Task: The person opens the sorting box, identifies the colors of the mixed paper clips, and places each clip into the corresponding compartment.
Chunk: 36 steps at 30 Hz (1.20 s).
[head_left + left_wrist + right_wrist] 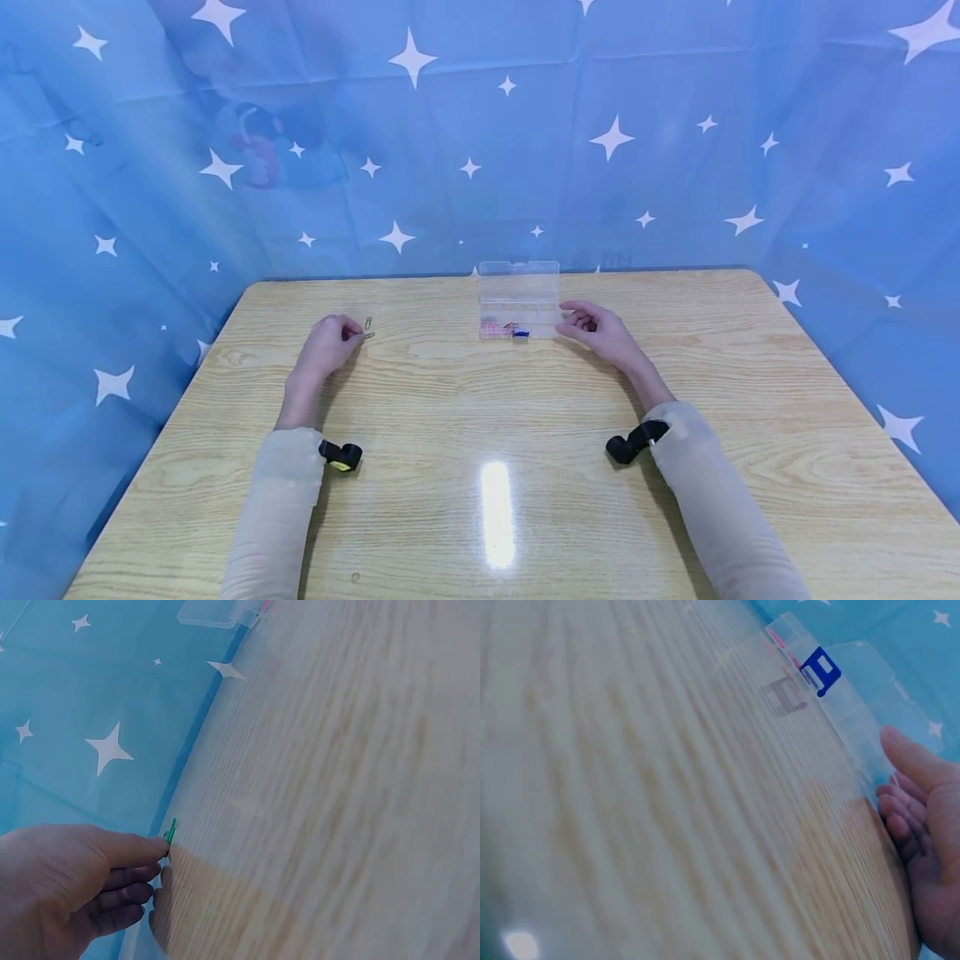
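Observation:
At the left of the table, my left hand (330, 342) pinches a green paper clip (171, 834) between thumb and forefinger. A second paper clip (368, 322) lies just beyond those fingertips. My right hand (600, 332) is at the right end of a clear plastic box (543, 331), thumb and forefinger apart with their tips right at its edge, the other fingers loosely bent. The box's clear lid (519, 279) stands raised at the back. Pink pieces (491, 330) and red paper clips (511, 327) show inside its left part.
A small blue piece with cut-outs (821, 671) is at the box's front wall. Behind the wooden table (420, 433) hangs a blue curtain (337, 108) with white stars, right at the back edge. A camera is strapped to each wrist.

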### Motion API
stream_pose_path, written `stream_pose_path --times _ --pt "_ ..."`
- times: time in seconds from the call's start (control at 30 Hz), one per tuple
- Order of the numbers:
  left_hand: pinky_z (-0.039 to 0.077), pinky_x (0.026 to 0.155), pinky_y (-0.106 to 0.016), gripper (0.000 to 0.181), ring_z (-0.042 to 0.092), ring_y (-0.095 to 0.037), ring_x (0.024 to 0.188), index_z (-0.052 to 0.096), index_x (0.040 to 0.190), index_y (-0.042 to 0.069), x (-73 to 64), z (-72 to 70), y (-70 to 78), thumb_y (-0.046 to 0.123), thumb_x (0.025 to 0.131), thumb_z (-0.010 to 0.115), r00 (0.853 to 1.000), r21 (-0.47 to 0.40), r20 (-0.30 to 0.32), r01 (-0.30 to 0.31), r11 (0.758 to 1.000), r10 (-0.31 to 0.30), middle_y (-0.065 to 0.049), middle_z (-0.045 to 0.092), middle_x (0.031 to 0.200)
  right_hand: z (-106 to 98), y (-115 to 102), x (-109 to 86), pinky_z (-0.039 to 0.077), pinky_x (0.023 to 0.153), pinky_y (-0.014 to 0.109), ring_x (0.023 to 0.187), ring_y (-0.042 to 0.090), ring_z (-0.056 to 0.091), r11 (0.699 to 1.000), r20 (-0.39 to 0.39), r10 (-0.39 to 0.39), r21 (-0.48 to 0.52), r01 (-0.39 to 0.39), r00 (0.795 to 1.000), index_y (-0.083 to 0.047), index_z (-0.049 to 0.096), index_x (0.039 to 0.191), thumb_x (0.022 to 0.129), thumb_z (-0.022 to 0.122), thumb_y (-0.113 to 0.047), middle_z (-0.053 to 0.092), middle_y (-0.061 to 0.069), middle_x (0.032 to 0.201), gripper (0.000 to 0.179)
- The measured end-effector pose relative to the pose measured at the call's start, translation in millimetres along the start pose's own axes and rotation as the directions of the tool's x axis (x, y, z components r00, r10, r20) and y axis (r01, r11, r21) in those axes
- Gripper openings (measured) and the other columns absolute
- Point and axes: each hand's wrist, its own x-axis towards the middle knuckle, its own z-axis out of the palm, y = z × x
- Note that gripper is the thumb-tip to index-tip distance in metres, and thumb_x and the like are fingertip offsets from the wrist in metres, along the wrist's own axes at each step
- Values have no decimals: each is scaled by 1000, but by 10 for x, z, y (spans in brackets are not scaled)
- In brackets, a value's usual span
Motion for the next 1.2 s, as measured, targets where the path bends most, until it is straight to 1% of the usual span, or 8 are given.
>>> stream_pose_path --times 0.17,0.4,0.63,0.77,0.9,1.0,1.07,1.2 --pt "50 79 -45 19 60 -32 90 67 109 -8 -3 6 -12 6 101 56 1000 2 -2 -3 1000 3 -21 64 101 5 2 4 46 72 25 91 29 54 1000 0 -5 -1 5 1000 6 51 142 99 67 -15 61 23 111 50" --pt "49 81 -46 18 57 -33 93 65 110 -8 9 11 -52 7 102 59 1000 0 -15 -18 1000 18 -22 60 103 6 -4 6 46 72 25 92 31 54 1000 3 -2 4 2 1000 6 51 142 99 67 -16 60 23 112 51" --pt "49 78 -43 21 59 -31 91 66 112 -7 31 -27 4 10 103 58 999 14 38 12 1000 -12 -20 64 104 -9 -14 6 46 72 24 91 27 54 1000 -5 16 -17 -16 1000 6 50 142 99 67 -16 60 21 111 51" --pt "49 76 -41 21 60 -30 89 66 111 -6 25 -33 18 11 103 57 999 15 51 18 1000 -19 -20 64 102 -3 11 18 46 72 24 91 28 54 1000 -3 14 -22 -14 1000 7 49 142 99 66 -15 60 21 111 51" --pt "50 76 -41 21 60 -30 89 66 111 -6 25 -25 18 11 103 57 999 14 46 7 1000 -8 -20 64 102 7 191 85 45 72 25 92 28 54 1000 -10 5 2 -5 1000 4 50 143 99 68 -19 60 21 112 53" --pt "50 78 -42 22 60 -31 91 65 112 -6 31 -14 26 12 103 57 999 7 34 1 1000 -1 -20 64 102 13 338 139 45 72 25 92 27 54 1000 -20 5 1 -5 1000 -1 51 144 98 69 -25 60 18 112 54" --pt "50 80 -43 22 60 -31 92 65 112 -6 38 -4 40 12 103 57 1000 2 22 -13 1000 13 -20 65 103 15 367 145 45 73 25 91 25 54 1000 -25 2 -11 -2 1000 -4 52 144 98 69 -28 60 16 112 54" --pt "51 77 -41 21 61 -29 89 66 112 -4 58 17 106 12 103 56 999 -22 -4 -40 999 40 -19 66 102 15 375 145 45 73 26 91 24 54 1000 -30 -3 -21 2 1000 -7 54 142 98 69 -32 61 14 110 53"
